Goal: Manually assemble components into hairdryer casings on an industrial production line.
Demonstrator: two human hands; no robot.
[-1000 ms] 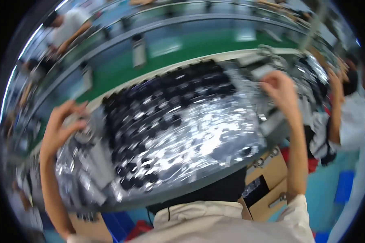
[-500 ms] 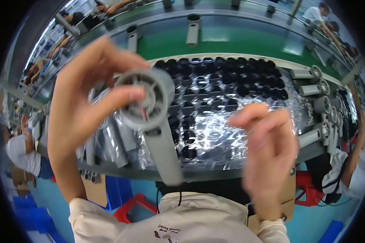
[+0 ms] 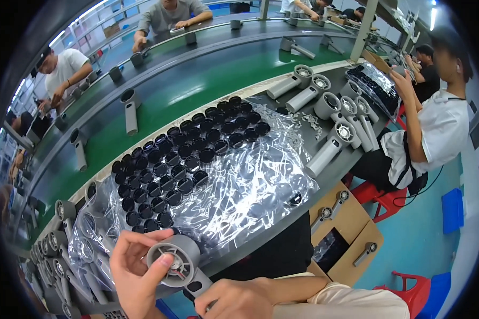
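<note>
Low at the front, a grey handheld fan body (image 3: 189, 251) is tilted, with its round ringed head up and left and its handle running down to the right. My left hand (image 3: 129, 274) grips the head, the thumb pressed on the hub inside the ring, near a bit of red wire. Around the lower handle my right hand (image 3: 238, 299) is closed, its fingers partly hidden by the back of the hand. Just beyond lie rows of round black caps (image 3: 199, 143) on a shiny clear plastic sheet (image 3: 250, 183).
Grey fan bodies (image 3: 327, 151) lie at the bench's right end beside small pale pieces (image 3: 308, 125); more (image 3: 58, 266) are heaped at left. A green conveyor (image 3: 175, 101) carries others. A cardboard box (image 3: 351, 218) and red stool (image 3: 380, 199) stand below. A co-worker (image 3: 442, 122) sits at right.
My view has swung to the right. The fan body has come down toward me in my left hand, and my right hand has moved from empty air onto its handle.
</note>
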